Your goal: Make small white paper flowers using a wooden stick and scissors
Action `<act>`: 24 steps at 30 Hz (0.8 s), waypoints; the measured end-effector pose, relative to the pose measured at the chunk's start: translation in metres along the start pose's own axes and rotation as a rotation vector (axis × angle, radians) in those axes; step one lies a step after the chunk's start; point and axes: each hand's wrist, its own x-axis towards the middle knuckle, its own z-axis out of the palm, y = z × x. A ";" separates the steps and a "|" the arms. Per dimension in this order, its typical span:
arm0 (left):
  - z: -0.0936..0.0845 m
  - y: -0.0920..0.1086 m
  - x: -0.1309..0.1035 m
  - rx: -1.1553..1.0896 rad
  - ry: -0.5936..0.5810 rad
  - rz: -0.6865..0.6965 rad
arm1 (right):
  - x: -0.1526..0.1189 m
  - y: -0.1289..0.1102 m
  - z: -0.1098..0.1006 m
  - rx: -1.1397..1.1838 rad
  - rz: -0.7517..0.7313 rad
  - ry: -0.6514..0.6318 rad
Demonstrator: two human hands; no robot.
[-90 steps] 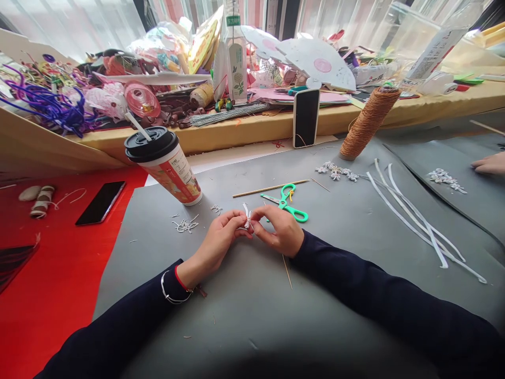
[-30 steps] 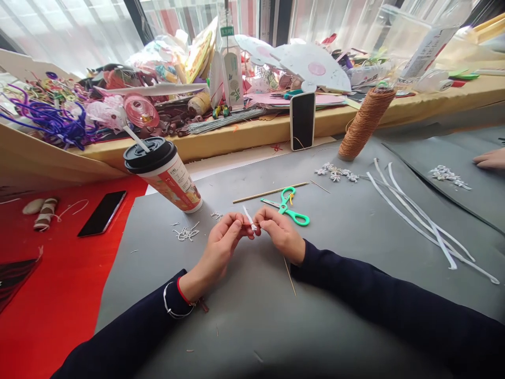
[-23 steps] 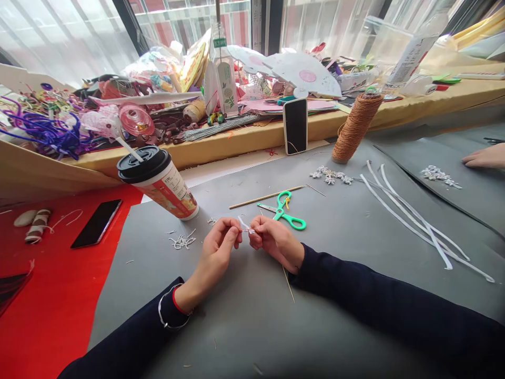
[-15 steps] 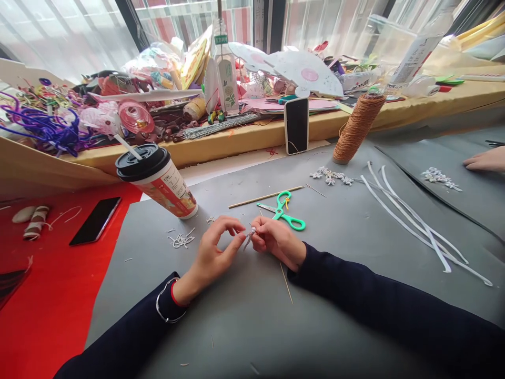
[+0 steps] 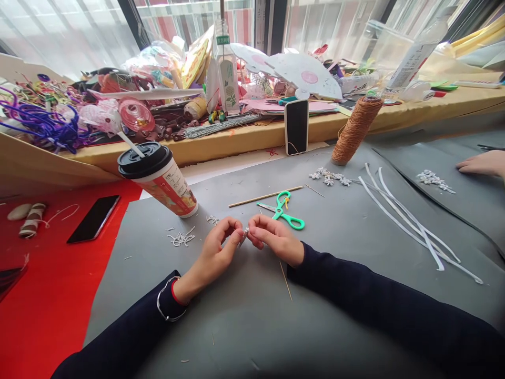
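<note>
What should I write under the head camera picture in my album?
Left hand and right hand meet at a small white piece, near green scissors and a cup.

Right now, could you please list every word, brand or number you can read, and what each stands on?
"东方树叶", apparently: green neck band of the upright bottle.
Cup: printed sticker, too small to read.
Tilted bottle: label print too blurred.
Window frame: small marks, unreadable.
</note>
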 end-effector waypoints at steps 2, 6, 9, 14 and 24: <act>-0.001 0.001 0.001 -0.039 -0.032 -0.024 | 0.000 0.001 0.001 -0.037 -0.019 -0.011; -0.003 0.000 0.002 -0.074 -0.069 -0.040 | -0.001 0.000 0.004 -0.110 -0.053 -0.006; -0.003 0.000 0.002 -0.113 -0.103 -0.057 | -0.001 -0.004 0.006 -0.106 -0.041 0.000; 0.001 0.002 -0.001 -0.389 -0.162 -0.173 | -0.001 -0.011 0.014 0.012 0.010 0.024; -0.003 -0.001 0.004 -0.550 -0.035 -0.245 | 0.001 -0.004 0.004 -0.511 -0.262 0.172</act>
